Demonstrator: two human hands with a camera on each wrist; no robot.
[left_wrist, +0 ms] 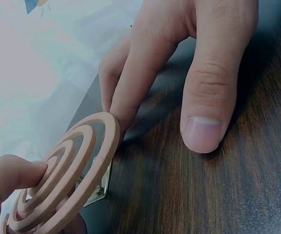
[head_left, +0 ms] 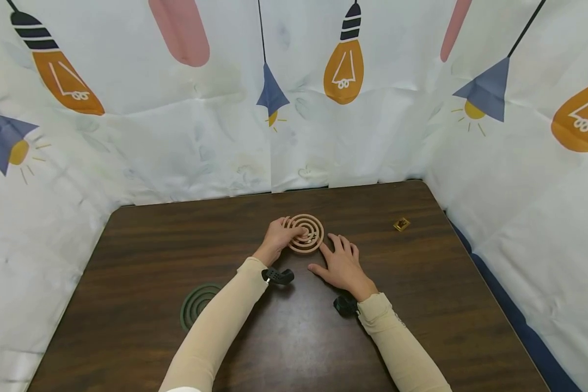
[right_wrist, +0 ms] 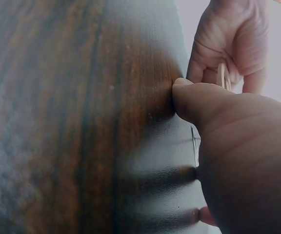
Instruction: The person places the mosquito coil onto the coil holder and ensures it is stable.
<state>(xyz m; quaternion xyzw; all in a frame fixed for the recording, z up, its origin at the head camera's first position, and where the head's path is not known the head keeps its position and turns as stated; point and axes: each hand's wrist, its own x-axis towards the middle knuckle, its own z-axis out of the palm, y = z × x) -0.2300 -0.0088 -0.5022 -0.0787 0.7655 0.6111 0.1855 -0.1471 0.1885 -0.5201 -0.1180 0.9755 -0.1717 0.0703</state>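
My left hand pinches a tan mosquito coil, thumb on its upper face and fingers beneath. In the left wrist view the coil is tilted, its rim by the right hand's index finger. My right hand is spread on the table, its fingers fairly straight and its thumb apart; whether the index finger touches the coil I cannot tell. Behind the coil's rings shows part of a thin shiny metal piece, mostly hidden. A green mosquito coil lies flat beside the left forearm, partly covered by the sleeve.
A small gold-coloured metal piece lies toward the far right of the dark wooden table. White cloth printed with lamps and bulbs hangs along the back and both sides of the table.
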